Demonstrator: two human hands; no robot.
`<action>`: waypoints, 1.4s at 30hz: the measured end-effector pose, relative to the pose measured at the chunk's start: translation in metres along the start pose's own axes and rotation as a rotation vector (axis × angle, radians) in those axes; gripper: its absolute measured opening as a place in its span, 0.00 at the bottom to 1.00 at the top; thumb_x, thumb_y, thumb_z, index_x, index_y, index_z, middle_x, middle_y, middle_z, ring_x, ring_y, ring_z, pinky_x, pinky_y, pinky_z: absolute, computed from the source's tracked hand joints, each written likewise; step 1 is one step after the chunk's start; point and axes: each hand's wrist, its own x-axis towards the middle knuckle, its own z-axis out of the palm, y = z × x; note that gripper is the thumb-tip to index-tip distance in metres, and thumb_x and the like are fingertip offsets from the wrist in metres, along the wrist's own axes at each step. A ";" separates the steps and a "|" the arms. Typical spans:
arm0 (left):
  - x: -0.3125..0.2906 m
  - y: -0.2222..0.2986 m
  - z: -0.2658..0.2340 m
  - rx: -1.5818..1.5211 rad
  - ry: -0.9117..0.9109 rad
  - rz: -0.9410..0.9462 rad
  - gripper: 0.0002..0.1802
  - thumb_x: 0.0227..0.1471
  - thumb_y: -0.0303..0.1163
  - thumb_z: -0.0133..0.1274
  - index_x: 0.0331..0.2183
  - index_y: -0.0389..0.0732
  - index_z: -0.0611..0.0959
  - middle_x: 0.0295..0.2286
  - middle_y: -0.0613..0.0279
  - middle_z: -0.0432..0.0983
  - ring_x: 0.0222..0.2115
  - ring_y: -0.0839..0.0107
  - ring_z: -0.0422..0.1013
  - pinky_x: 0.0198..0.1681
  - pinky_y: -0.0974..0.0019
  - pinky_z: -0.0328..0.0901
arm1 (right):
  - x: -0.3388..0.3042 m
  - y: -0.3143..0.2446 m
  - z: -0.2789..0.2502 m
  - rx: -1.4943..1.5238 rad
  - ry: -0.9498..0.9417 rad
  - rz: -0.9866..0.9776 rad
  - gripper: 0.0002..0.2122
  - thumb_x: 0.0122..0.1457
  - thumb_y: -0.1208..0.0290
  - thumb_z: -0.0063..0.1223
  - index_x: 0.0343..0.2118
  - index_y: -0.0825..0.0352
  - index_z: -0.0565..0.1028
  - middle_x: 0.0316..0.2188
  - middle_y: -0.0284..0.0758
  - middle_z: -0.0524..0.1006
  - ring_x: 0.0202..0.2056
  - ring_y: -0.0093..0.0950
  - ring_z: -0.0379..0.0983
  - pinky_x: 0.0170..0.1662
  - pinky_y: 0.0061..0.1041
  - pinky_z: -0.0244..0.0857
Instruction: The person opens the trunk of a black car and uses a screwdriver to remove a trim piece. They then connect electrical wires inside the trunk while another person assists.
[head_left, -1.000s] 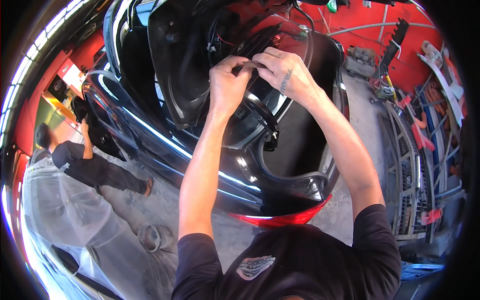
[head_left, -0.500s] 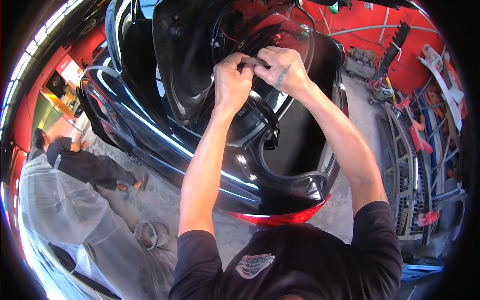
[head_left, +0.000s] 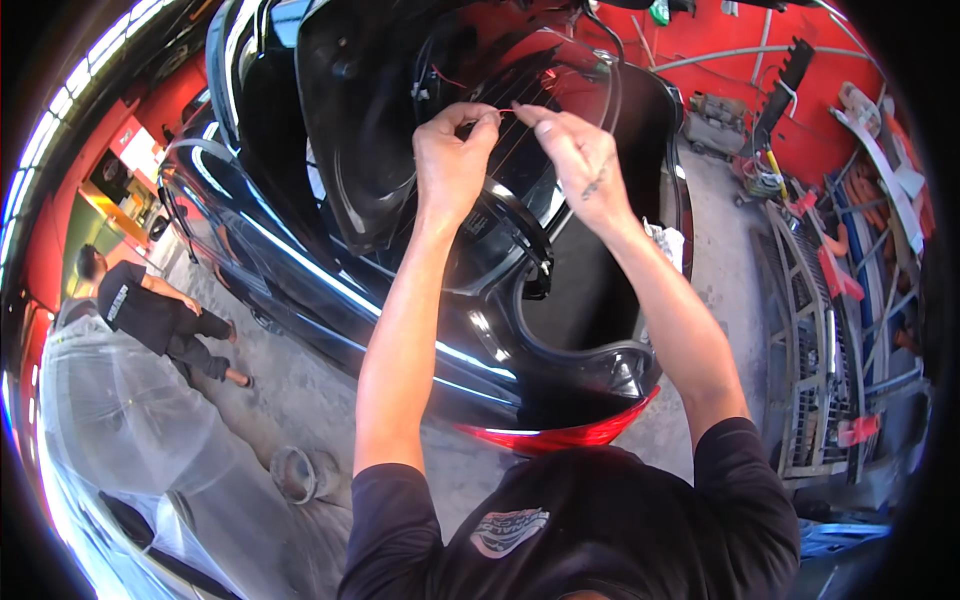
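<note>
At left hand; red strand.

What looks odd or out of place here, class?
A thin, curved red wire sticks out over the glossy black car, above the bare left hand in the picture; it looks odd because its end appears unattached.

Obstacle near hands: curved black bar

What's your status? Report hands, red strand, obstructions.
Left hand pinching thin red strand. Right hand at its right end, grip unclear. No obstruction seen between hands.
</note>
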 end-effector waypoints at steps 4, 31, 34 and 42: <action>-0.001 0.003 -0.001 -0.007 -0.007 -0.080 0.08 0.56 0.25 0.59 0.35 0.29 0.87 0.28 0.62 0.83 0.29 0.81 0.73 0.35 0.72 0.68 | -0.013 -0.007 0.012 0.146 -0.021 0.347 0.20 0.68 0.65 0.54 0.56 0.75 0.76 0.41 0.42 0.83 0.42 0.22 0.76 0.47 0.25 0.69; 0.001 -0.003 -0.006 -0.016 -0.029 -0.017 0.08 0.56 0.25 0.59 0.34 0.29 0.86 0.25 0.65 0.81 0.25 0.83 0.68 0.29 0.72 0.64 | -0.005 0.009 0.036 0.125 0.037 0.187 0.17 0.68 0.68 0.57 0.55 0.70 0.78 0.37 0.28 0.83 0.26 0.12 0.69 0.28 0.18 0.64; 0.002 -0.003 -0.003 -0.013 -0.031 -0.011 0.08 0.56 0.26 0.59 0.34 0.29 0.86 0.24 0.66 0.80 0.25 0.84 0.67 0.28 0.72 0.63 | -0.004 0.025 0.038 0.049 0.095 0.031 0.16 0.68 0.70 0.57 0.55 0.71 0.78 0.41 0.36 0.84 0.36 0.19 0.78 0.40 0.22 0.71; 0.002 -0.004 -0.003 -0.036 -0.024 -0.014 0.08 0.57 0.27 0.60 0.33 0.29 0.85 0.23 0.69 0.78 0.24 0.86 0.66 0.26 0.73 0.61 | -0.003 0.011 0.039 -0.154 0.113 -0.017 0.13 0.65 0.74 0.57 0.51 0.72 0.79 0.38 0.43 0.83 0.39 0.30 0.81 0.43 0.25 0.72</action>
